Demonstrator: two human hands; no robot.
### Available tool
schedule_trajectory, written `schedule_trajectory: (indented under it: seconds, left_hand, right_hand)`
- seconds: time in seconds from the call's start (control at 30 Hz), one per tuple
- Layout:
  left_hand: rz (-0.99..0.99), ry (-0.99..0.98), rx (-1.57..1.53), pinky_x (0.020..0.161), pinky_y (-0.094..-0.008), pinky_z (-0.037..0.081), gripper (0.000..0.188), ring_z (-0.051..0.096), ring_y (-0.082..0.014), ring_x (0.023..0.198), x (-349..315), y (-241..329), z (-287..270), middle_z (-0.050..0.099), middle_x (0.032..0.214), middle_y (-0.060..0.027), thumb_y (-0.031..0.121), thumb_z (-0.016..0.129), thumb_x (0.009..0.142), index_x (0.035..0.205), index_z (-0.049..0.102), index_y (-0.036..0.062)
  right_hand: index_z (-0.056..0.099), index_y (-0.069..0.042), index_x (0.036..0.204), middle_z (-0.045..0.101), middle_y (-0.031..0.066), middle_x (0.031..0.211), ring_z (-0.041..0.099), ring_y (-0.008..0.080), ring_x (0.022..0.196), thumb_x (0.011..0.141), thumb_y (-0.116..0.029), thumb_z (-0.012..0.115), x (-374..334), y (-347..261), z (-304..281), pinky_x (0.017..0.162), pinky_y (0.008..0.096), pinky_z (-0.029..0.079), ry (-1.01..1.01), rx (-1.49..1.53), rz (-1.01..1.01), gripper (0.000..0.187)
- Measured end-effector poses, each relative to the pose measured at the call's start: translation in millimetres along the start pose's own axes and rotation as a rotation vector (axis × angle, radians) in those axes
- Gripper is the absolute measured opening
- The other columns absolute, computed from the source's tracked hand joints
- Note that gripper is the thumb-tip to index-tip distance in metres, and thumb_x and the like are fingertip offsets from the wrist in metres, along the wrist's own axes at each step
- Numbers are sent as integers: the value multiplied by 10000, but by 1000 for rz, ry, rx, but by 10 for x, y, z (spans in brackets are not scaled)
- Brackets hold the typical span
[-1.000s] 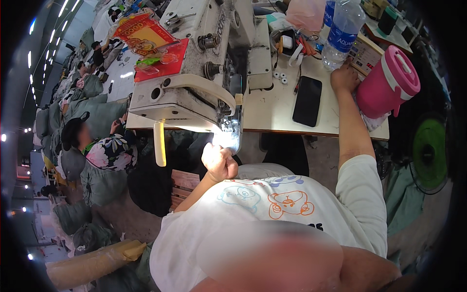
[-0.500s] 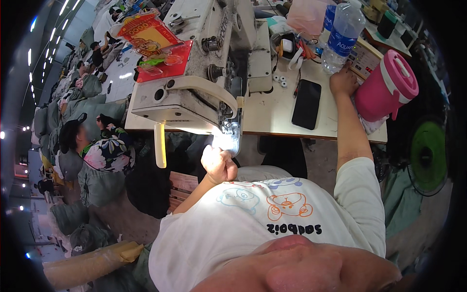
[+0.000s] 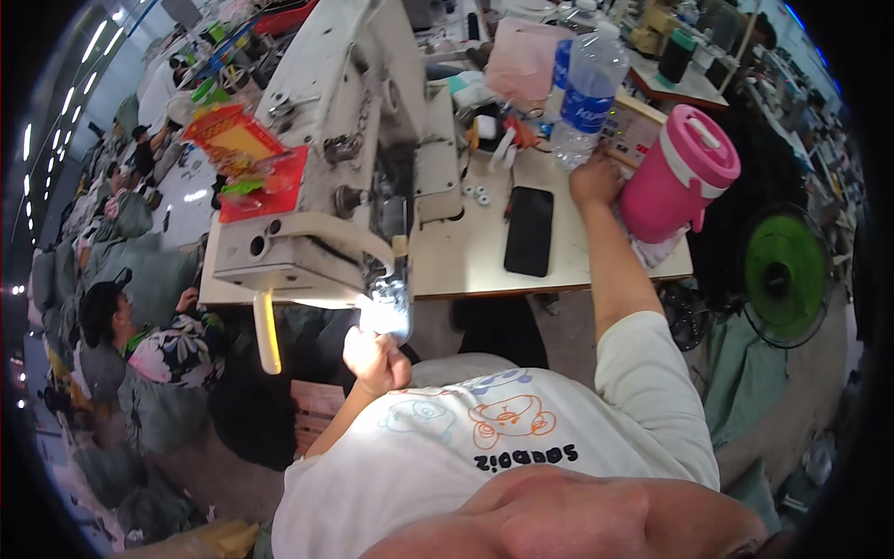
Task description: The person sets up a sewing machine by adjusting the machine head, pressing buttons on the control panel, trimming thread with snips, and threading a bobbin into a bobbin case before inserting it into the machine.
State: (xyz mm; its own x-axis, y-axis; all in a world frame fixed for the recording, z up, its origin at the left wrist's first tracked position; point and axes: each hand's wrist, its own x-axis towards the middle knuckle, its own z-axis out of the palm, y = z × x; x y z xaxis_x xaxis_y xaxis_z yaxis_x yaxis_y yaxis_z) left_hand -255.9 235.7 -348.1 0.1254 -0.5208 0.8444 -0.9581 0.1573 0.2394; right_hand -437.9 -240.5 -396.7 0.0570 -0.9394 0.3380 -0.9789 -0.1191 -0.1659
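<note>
The left grip [image 3: 378, 361] curls narrow beside the sewing machine [image 3: 315, 104]; the right grip [image 3: 597, 177], opening indiscernible, lies against the control box [image 3: 633, 126].

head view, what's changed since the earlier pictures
The pale metal sewing machine, black rectangular phone and pink cylindrical jug appear farther left and lower, likely from head movement. The left hand stays by the machine's light, the right hand beside the front clear plastic bottle; no visible grasp or release.

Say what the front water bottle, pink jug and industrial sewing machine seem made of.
Front water bottle: clear, glossy plastic; see-through with highlights.
Pink jug: probably smooth plastic; even colour, moulded-looking shape.
Industrial sewing machine: likely painted metal, dulled; grimy, pale casing.
</note>
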Motion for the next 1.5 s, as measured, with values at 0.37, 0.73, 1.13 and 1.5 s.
schedule_trajectory:
  seconds: [0.37, 0.73, 1.13, 1.5]
  left_hand:
    - [-15, 25, -25, 601, -385, 337, 166, 423, -247, 519, -29, -13, 21, 566, 652, -75, -32, 468, 630, 756, 547, 42]
    - [10, 53, 8, 600, -379, 332, 171, 413, -240, 526, -36, -23, 45, 552, 655, -83, -62, 463, 637, 752, 547, 31]
    - [-9, 46, -27, 611, -395, 379, 153, 461, -270, 569, -77, -17, 23, 583, 686, -102, -40, 477, 681, 794, 570, 6]
    - [-18, 17, -60, 612, -390, 366, 198, 438, -260, 559, -6, 2, 5, 590, 681, -102, -29, 468, 626, 782, 583, 15]
  right_hand:
    - [339, 3, 1609, 647, 215, 1304, 575, 404, 1193, 954, -189, 437, -25, 7, -32, 1043, 552, 383, -5, 10, -43, 690]
    - [348, 8, 1602, 649, 207, 1286, 576, 396, 1185, 954, -197, 439, -24, 31, -32, 1026, 559, 387, -1, 5, -49, 686]
    - [328, 7, 1614, 625, 210, 1345, 558, 407, 1227, 955, -193, 431, -24, 20, -23, 1057, 553, 373, -12, 5, -42, 697]
    - [339, 24, 1601, 639, 216, 1316, 573, 406, 1207, 962, -193, 432, -18, 33, -21, 1034, 558, 393, -9, -7, -60, 681]
